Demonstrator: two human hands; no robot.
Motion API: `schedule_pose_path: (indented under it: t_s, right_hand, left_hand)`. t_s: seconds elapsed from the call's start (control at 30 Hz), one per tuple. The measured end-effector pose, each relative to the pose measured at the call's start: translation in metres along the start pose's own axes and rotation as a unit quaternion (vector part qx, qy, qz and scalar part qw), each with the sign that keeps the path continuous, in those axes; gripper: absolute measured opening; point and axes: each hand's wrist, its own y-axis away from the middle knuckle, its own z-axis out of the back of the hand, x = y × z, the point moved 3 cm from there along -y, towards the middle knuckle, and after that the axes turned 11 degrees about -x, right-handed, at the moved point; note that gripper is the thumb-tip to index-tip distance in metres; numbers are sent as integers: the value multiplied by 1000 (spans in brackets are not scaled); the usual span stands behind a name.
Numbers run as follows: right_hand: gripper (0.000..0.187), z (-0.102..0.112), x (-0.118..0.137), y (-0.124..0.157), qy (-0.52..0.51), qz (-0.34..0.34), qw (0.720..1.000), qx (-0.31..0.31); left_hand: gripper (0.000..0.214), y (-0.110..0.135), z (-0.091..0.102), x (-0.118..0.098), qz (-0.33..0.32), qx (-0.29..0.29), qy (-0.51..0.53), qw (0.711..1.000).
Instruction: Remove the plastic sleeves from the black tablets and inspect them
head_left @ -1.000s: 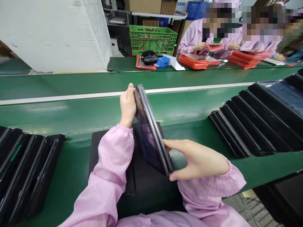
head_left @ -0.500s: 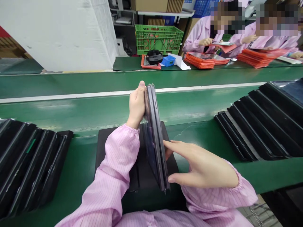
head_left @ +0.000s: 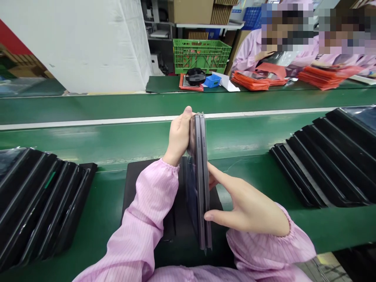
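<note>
Two slim grey tablets (head_left: pixel 201 184) stand on edge, pressed face to face, with clear film sticking out at their ends. Speaker holes show along their narrow sides. My left hand (head_left: pixel 180 131) is closed around their far end, its thumb on top; its fingers are partly hidden behind the left tablet. From the right, my right hand (head_left: pixel 246 203) holds the pair lower down. Its thumb tip presses the edge near the bottom, and its fingers rest against the right face. Beneath the tablets, a black folio case (head_left: pixel 138 172) lies flat on the green bench.
Black cases with clear film lean in a row at left (head_left: pixel 38 203), and another row of black cases (head_left: pixel 331 156) leans at right. Across the bench stand a green crate (head_left: pixel 201 56), a blue tray (head_left: pixel 212 81) and orange sleeves (head_left: pixel 252 81). Two co-workers in pink sit there.
The tablets have turned more upright, and the right thumb now lies on their edge slightly higher up. The whole view has shifted a little.
</note>
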Motion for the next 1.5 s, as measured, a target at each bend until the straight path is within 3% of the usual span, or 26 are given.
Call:
schedule_pose_path:
  t_s: [0.17,0.3,0.43,0.77,1.0,1.33,1.5]
  right_hand:
    - [95,0,7,-4,-23,-28,999,3]
    - [99,-1,8,-3,-39,-13,999,16]
    - [101,-1,2,-3,-48,-7,998,27]
    - [101,-3,-10,-9,-66,32,997,22]
    - [99,-4,-12,-11,-75,44,996,22]
    - [99,-4,-16,-13,-88,36,995,34]
    - [99,-4,-12,-12,-81,33,995,39]
  left_hand:
    - [48,7,-5,-7,-14,43,2,999]
    - [47,10,-7,-11,-12,65,-6,998]
    - [36,9,-5,-8,-30,53,7,998]
    - [59,12,-7,-5,-34,-7,-21,999]
    - [58,13,-7,-7,-69,-4,-15,998]
    - [55,10,-5,-8,-18,9,-17,1000]
    - [57,10,-6,-11,-23,5,-16,1000]
